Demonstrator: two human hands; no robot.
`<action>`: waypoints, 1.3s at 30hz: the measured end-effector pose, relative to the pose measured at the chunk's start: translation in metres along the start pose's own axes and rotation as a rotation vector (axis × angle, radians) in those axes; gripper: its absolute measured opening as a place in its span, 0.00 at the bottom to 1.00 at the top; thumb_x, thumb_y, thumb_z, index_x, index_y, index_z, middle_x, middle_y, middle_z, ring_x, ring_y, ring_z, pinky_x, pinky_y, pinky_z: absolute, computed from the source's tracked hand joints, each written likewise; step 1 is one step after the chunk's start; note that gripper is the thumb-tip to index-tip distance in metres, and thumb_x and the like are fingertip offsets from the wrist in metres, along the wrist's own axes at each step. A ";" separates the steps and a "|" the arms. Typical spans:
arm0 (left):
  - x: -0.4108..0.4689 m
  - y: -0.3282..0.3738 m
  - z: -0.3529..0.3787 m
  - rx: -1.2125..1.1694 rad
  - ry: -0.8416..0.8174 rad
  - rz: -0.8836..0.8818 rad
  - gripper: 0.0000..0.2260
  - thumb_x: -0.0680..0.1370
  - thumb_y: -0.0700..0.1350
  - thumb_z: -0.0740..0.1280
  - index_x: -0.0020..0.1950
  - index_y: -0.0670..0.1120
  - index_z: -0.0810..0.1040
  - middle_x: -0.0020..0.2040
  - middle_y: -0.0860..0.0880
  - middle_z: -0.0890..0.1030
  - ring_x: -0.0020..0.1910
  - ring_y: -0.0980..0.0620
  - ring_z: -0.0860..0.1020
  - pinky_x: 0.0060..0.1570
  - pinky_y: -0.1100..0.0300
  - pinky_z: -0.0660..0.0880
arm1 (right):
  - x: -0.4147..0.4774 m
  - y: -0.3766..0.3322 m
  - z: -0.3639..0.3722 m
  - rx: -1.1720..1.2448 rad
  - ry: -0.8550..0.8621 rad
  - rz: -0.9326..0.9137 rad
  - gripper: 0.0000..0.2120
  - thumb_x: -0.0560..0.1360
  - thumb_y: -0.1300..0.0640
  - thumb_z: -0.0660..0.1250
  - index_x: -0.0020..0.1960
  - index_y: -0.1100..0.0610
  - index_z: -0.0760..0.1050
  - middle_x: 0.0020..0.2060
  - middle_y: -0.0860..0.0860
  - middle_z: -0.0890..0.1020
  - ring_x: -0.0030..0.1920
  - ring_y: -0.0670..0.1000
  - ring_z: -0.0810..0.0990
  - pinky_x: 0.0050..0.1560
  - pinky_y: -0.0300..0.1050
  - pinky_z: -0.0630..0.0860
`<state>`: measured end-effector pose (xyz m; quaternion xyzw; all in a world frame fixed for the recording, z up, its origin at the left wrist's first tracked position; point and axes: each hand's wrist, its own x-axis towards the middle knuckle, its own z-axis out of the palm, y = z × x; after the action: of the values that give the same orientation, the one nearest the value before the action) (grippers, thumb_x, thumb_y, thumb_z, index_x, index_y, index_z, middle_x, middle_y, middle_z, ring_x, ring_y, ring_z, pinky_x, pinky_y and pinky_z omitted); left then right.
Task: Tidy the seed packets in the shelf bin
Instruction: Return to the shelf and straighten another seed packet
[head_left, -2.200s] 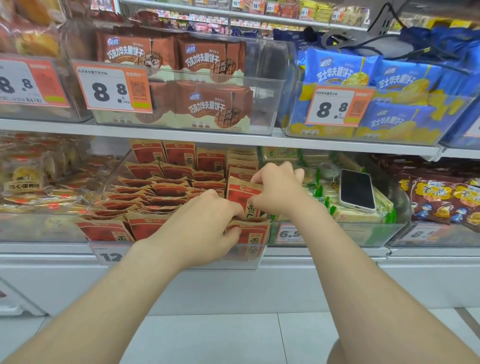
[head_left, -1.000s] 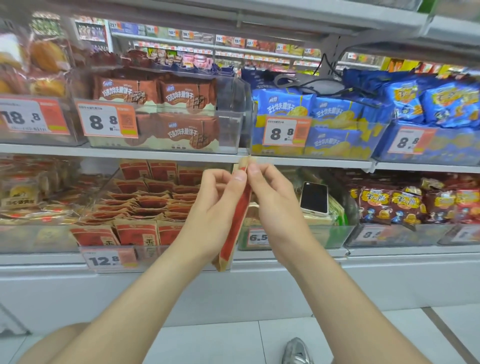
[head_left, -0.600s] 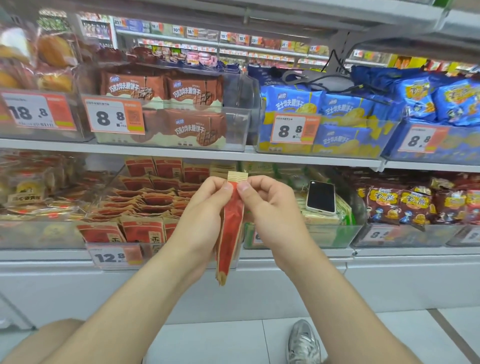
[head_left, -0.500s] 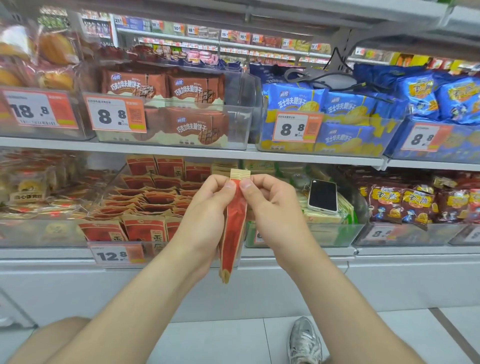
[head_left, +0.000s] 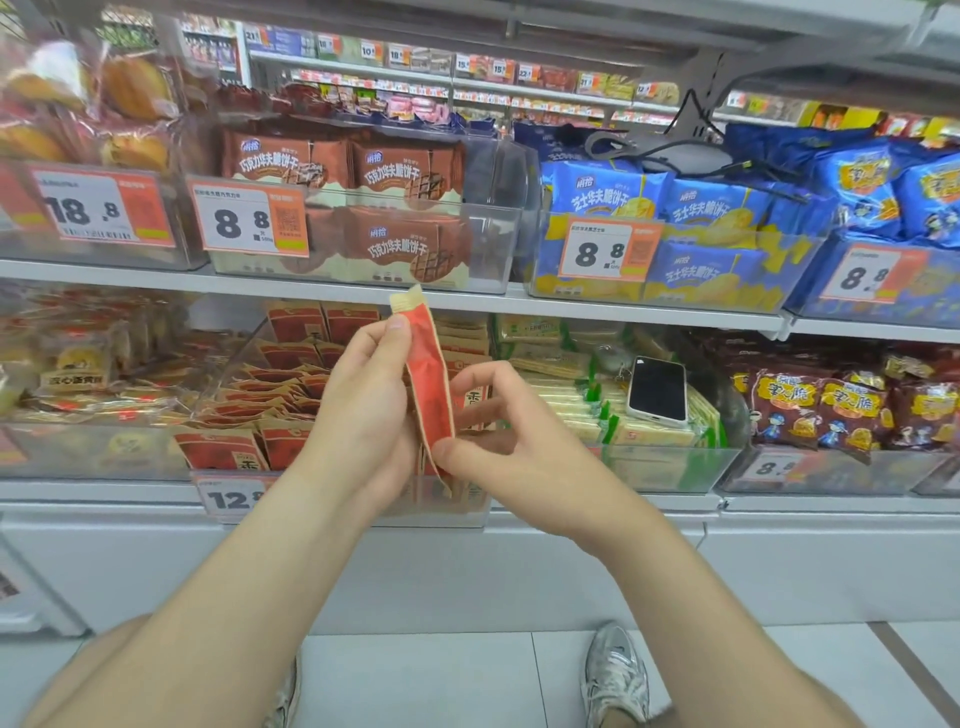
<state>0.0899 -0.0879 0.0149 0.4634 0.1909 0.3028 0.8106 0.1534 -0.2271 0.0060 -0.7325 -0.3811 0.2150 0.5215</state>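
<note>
Sliding down from the top seal, where both hands pinched together half a second ago, the right hand (head_left: 514, 441) now sits at the lower end of the red seed packet (head_left: 431, 384). Its thumb presses the bottom edge and a finger seems to back it from behind, while the other fingers are loosely fanned out. The left hand (head_left: 363, 415) has stayed high, with the thumb flat on the packet's near face just below the pale seal strip and the fingers curled behind. The packet is therefore held at both ends, edge-on to the camera and nearly upright, its top leaning slightly left. It hangs in the air in front of the clear shelf bin (head_left: 470, 506), not inside it. Behind the hands, the other red packets (head_left: 270, 395) lie in overlapping rows in that bin, above the 12.8 price tag (head_left: 234, 499). The rows look fuller on the left, and the hands hide much of the right side. This shift of grip suggests the packet is being smoothed or straightened along its length before it goes back, so the task is mid-course with one packet out and the rest waiting. Returning it probably means turning it face-up and slipping it into the right-hand rows, in line with its neighbours. A smartphone (head_left: 657, 389) rests on the green-and-cream packs (head_left: 571, 395) in the next bin to the right, well apart from the hands and unlikely to be disturbed.
</note>
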 end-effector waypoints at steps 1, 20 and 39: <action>0.002 0.001 -0.002 -0.015 0.006 -0.012 0.15 0.90 0.53 0.59 0.66 0.42 0.75 0.49 0.41 0.77 0.49 0.42 0.79 0.40 0.49 0.84 | 0.000 0.001 0.001 0.028 -0.033 0.014 0.18 0.78 0.53 0.76 0.62 0.41 0.73 0.59 0.51 0.82 0.52 0.55 0.88 0.55 0.50 0.85; -0.006 -0.002 -0.011 0.575 -0.362 0.107 0.10 0.84 0.46 0.71 0.53 0.40 0.89 0.53 0.47 0.89 0.58 0.51 0.87 0.56 0.56 0.85 | 0.013 0.020 -0.011 -0.116 0.344 -0.187 0.18 0.85 0.38 0.59 0.45 0.48 0.75 0.36 0.41 0.80 0.40 0.49 0.79 0.49 0.66 0.83; -0.006 0.003 -0.016 0.635 -0.358 0.111 0.09 0.86 0.41 0.68 0.52 0.40 0.88 0.51 0.46 0.89 0.55 0.51 0.87 0.55 0.60 0.84 | 0.013 0.018 -0.011 -0.228 0.345 -0.211 0.17 0.89 0.46 0.55 0.48 0.53 0.75 0.40 0.53 0.81 0.44 0.56 0.80 0.47 0.65 0.81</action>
<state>0.0754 -0.0810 0.0096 0.7472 0.1051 0.1860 0.6293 0.1753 -0.2269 -0.0059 -0.7688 -0.3825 -0.0137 0.5123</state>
